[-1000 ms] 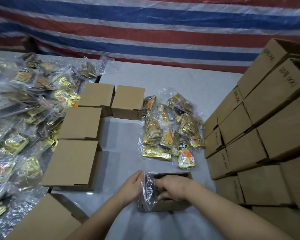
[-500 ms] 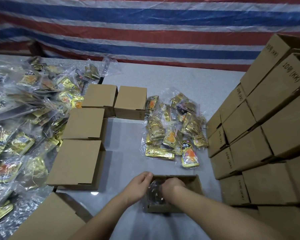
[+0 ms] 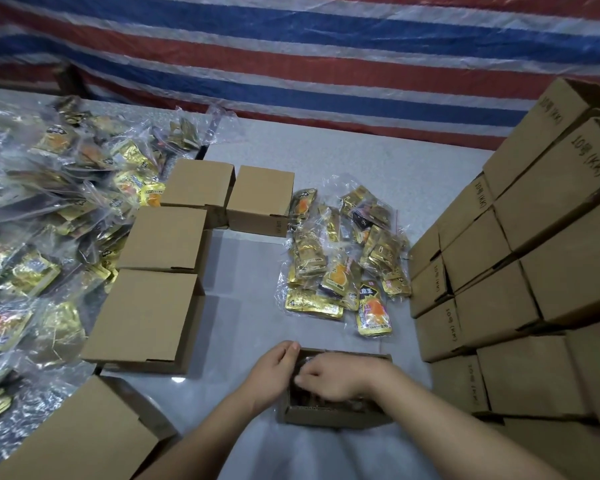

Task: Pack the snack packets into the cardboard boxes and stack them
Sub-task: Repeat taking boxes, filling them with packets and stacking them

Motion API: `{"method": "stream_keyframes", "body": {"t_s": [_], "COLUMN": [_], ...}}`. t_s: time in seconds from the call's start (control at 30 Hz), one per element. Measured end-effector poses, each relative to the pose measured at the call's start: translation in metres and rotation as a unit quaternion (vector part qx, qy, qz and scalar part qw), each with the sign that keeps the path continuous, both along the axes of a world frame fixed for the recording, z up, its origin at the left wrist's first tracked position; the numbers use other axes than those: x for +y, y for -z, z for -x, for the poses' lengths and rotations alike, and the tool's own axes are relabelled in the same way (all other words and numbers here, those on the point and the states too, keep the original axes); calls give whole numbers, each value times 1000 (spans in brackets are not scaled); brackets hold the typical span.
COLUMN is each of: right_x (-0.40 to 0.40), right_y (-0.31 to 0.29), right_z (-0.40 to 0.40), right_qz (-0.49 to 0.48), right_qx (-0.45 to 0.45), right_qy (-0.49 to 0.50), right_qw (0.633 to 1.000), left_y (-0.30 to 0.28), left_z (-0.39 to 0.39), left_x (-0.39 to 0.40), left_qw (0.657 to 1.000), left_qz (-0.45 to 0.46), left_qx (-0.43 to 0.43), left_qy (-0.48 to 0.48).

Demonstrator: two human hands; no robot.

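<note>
Since the earlier pictures the clear bag that stood proud of the open box (image 3: 333,415) has gone down inside it, and both hands have sunk lower with it.

Right hand (image 3: 336,379) lies across the mouth of that box, knuckles up, fingers curled down onto the bagged packets (image 3: 300,396) within. It looks to be pressing or tucking them, though whether it pinches the plastic I cannot tell. Left hand (image 3: 274,370) stands at the box's left wall, fingers fairly straight and together, thumb up, bracing the cardboard and perhaps the bag's edge.

Outward from there, the relation that counts: the box runs long from left to right, directly under the right hand, so the contents need only go straight down before any flap closes over them. The next supply, a loose heap of gold packets (image 3: 343,265), lies on the grey worktop (image 3: 361,161) beyond the box and slightly right, nearer the right hand. Closed boxes (image 3: 149,317) sit in a row to the left, just beside a larger spread of bagged packets (image 3: 42,220). The stack of boxes (image 3: 520,271) rises at the right, close to the right arm, so that hand is better placed to carry the box over, by my judgement.
</note>
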State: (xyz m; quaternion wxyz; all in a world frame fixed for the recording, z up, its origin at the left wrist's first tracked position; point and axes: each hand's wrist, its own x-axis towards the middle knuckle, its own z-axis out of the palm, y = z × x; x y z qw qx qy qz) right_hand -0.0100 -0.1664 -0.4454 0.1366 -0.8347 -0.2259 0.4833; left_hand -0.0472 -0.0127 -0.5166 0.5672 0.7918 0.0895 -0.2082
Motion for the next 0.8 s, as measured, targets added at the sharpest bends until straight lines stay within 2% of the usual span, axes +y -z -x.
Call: {"method": "stream_keyframes", "body": {"t_s": [0.1, 0.17, 0.3, 0.4, 0.57, 0.73, 0.8], "right_x": [21, 25, 8, -25, -34, -32, -39], "right_y": [42, 54, 31, 16, 32, 26, 12], "right_z": [15, 23, 20, 11, 15, 15, 17], "right_qz": [46, 44, -13, -14, 67, 59, 39], "right_qx": [51, 73, 69, 55, 21, 24, -16], "right_qy": [28, 64, 115, 191, 111, 134, 155], "right_qw": [997, 994, 991, 980, 991, 989, 987], "left_y": [1, 1, -1, -4, -3, -7, -11], "left_z": [4, 6, 6, 2, 3, 3, 2], "left_x": [0, 0, 2, 0, -2, -1, -1], "left_qw": [1000, 1000, 1000, 1000, 1000, 1000, 1000], "left_qz": [-6, -1, -5, -10, 0, 4, 0], "left_qx": [-2, 4, 9, 6, 7, 20, 20], "left_qy": [5, 6, -1, 3, -10, -7, 1]}}
